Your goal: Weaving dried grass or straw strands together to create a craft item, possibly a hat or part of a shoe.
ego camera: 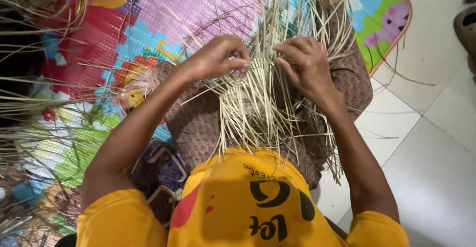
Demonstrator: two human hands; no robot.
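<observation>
Two hands meet on the pale woven straw panel (253,95) over my lap, its strands running away from me. I see the left hand (218,56) pinching strands and the right hand (305,63) pinching others, equally near.

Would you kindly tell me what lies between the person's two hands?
In the head view, a bundle of pale straw strands fills the gap between the left hand and the right hand; both hands' fingers grip into it.

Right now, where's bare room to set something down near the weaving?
The white tiled floor, right of the right hand and the play mat edge, is bare. Crowded: the lap, full of straw strands, and loose straw beside the left hand.
</observation>
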